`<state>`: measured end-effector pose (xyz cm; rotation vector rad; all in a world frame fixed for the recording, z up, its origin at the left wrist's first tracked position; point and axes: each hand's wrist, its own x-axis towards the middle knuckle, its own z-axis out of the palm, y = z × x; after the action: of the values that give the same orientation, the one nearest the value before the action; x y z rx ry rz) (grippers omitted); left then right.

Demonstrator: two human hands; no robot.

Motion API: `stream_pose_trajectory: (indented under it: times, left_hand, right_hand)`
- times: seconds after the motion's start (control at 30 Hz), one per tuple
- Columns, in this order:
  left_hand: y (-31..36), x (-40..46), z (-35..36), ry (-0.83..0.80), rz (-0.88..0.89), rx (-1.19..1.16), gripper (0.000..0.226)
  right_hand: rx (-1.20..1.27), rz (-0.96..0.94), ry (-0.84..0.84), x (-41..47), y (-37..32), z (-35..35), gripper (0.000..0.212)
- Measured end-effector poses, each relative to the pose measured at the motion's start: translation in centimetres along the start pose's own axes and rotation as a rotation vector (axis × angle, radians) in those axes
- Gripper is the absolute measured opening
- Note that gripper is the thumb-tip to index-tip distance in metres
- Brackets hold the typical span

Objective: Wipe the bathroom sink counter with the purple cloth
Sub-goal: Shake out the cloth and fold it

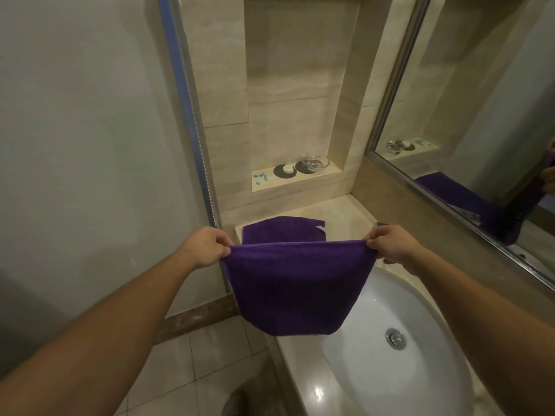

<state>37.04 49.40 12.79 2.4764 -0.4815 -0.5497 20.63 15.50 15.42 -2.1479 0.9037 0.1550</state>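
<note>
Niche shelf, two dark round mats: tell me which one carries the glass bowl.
The right-hand mat, nearer the mirror, carries the clear glass bowl. The left mat holds only a small white round object.

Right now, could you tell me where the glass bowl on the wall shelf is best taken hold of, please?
Take the glass bowl by its rim, coming from above and in front. It stands upright with its mouth open, and the niche closes it in behind and on the right. Fingers would pinch the near rim, one inside, clear of the white soap to its left.
</note>
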Motion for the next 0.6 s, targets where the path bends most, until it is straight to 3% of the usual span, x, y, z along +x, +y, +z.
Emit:
stream_pose_trajectory:
  times: [0.6]
  left_hand:
    - [-2.0, 12.5, 0.7, 0.132, -0.020, -0.072, 0.014]
  right_hand:
    - [0.032, 0.044, 0.082, 13.0, -2.5, 3.3, 0.021]
